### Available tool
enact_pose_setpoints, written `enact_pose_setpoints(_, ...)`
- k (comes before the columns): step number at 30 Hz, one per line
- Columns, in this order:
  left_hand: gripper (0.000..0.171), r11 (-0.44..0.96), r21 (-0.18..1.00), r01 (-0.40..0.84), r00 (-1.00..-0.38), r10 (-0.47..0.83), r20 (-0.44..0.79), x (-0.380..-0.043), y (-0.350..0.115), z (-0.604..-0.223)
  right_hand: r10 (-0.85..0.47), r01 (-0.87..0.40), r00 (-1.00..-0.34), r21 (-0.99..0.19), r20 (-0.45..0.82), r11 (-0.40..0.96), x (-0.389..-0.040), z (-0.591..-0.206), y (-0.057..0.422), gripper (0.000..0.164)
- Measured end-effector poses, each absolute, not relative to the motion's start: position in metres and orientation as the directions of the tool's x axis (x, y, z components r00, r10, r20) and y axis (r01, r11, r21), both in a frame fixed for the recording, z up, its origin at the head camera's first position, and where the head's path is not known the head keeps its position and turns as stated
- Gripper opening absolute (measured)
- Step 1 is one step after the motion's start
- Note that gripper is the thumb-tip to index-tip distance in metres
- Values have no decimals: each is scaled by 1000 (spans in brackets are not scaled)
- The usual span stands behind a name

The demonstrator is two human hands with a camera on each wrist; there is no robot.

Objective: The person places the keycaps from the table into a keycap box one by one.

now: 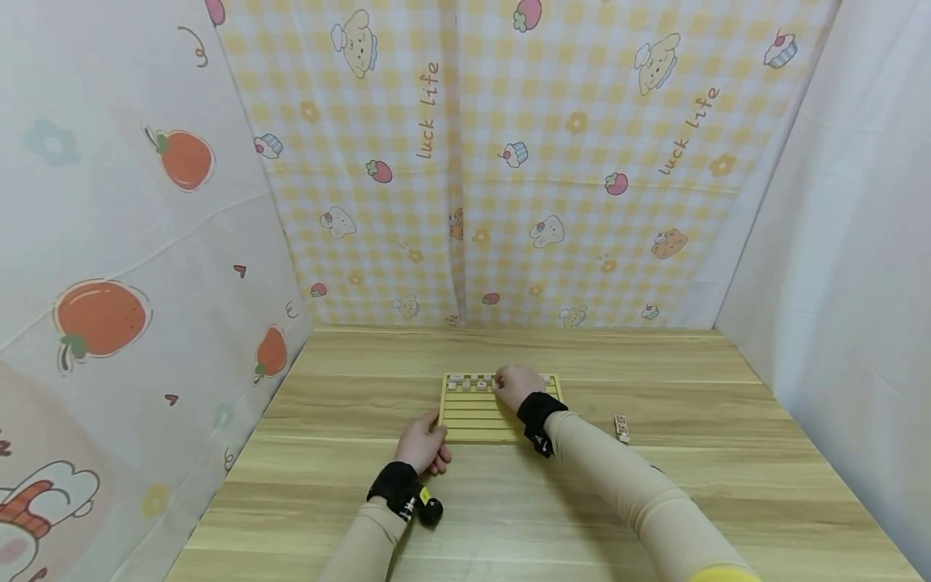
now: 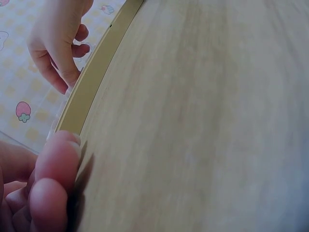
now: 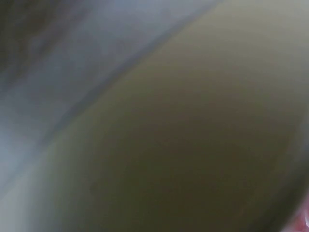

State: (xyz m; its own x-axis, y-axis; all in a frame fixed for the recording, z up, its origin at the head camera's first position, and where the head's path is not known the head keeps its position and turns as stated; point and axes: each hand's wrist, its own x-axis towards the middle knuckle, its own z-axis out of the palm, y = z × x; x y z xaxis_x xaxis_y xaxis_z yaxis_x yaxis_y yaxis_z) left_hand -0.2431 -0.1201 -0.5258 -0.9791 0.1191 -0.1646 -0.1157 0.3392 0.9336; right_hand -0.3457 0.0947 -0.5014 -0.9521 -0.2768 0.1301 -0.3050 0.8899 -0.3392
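A yellow ridged tray [image 1: 480,420] lies on the wooden table, with small pale tiles [image 1: 466,385] standing in its upper rows. My left hand [image 1: 422,444] grips the tray's lower left corner, the thumb at the rim and the other fingers curled beside it. In the left wrist view, those curled fingers [image 2: 58,164] sit against the tray's yellow side [image 2: 89,92]. Over the upper part of the tray, my right hand [image 1: 520,386] pinches a small tile at its fingertips and covers some of the row. The right wrist view is too blurred to show that hand's work.
A short strip of printed pale tiles [image 1: 621,428] lies on the table [image 1: 676,388] to the right of the tray. Behind stands a yellow checked cloth [image 1: 582,202]; pale cloth walls [image 1: 160,242] close in both sides.
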Motion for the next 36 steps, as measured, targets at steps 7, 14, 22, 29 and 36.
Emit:
enact_pose_setpoints(7, 54, 339, 932, -125, -978, 114, -172, -244, -121, -525, -274, -305, -952, -324, 138, 895, -347, -503, 95, 5)
enact_pose_setpoints(14, 54, 339, 933, -122, -979, 115, -170, -244, -120, -525, -279, -308, -951, -315, 136, 898, -347, -503, 95, 11)
enact_pose_setpoints(22, 54, 338, 934, -116, -981, 107, -160, -242, -119, -525, -293, -321, -947, -349, 133, 880, -346, -504, 98, 15)
enact_pose_setpoints(29, 55, 342, 932, -119, -980, 114, -166, -242, -118, -526, -317, -317, -945, -458, 80, 830, -350, -493, 132, 17)
enact_pose_setpoints(36, 54, 342, 932, -117, -981, 108, -162, -243, -120, -524, -347, -344, -936, -357, 56, 869, -358, -489, 167, 33)
